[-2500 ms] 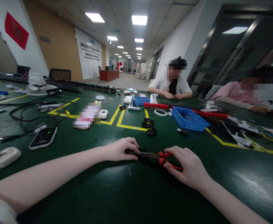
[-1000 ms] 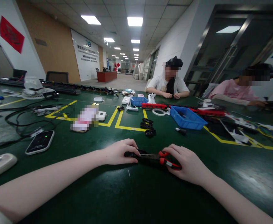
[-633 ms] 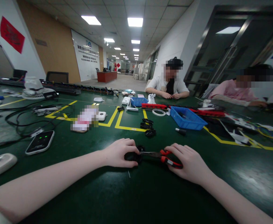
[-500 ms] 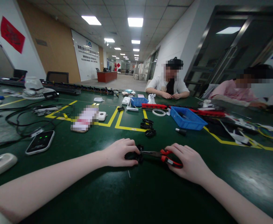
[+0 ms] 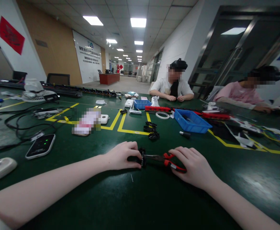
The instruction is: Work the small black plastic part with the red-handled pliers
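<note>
My left hand point(image 5: 124, 156) grips a small black part point(image 5: 143, 157) between thumb and fingers, close above the green table point(image 5: 120, 201). In my right hand point(image 5: 192, 164) are long-nose pliers point(image 5: 174, 166) with red and black handles. Their jaws point left, and the tips meet the right side of the black part. Whether the jaws are closed on it I cannot tell. Beyond my hands lie several similar black parts point(image 5: 151, 130) in a small cluster. A thin pale strip point(image 5: 132, 178) rests on the table just in front of my left hand.
A blue bin point(image 5: 192, 120) stands at the right, with a short black cylinder point(image 5: 185, 134) before it. On the left are a phone point(image 5: 86, 123), a black-faced device point(image 5: 40, 146), a white oval object point(image 5: 1, 168) and cables point(image 5: 12, 123). Two people point(image 5: 172, 86) sit across the table.
The black part has turned in my left hand and now shows as a narrow upright shape. The pliers have barely moved.
</note>
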Available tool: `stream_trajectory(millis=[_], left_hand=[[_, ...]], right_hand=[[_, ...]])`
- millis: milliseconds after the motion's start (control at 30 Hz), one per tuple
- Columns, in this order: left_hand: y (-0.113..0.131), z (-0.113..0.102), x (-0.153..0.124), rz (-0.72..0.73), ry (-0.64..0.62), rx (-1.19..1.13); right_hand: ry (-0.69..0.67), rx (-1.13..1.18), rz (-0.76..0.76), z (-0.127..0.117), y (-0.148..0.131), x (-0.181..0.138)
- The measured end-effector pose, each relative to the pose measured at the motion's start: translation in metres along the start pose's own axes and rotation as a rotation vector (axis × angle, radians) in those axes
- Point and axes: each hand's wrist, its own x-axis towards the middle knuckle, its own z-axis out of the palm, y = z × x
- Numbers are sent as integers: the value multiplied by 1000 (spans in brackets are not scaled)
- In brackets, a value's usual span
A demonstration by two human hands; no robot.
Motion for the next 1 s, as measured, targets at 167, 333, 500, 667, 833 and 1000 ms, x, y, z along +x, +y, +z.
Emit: stream_trajectory(millis=[167,333,500,667,833,1000], left_hand=[[1,1,-1,-6,12,-38],[0,-2,2,-10,-57,-130],[2,-4,4,-51,-42,-152],[5,-4,3,-116,-40,-130],[6,-4,2,-94,-35,-102],[6,-5,2,-63,-44,-74]], right_hand=[[-8,11,17,0,-1,0],[-24,30,29,2,-5,1],[-17,59,41,2,-7,2],[-12,116,75,4,-5,1],[-15,159,108,4,-8,2],[-24,207,134,3,-14,2]])
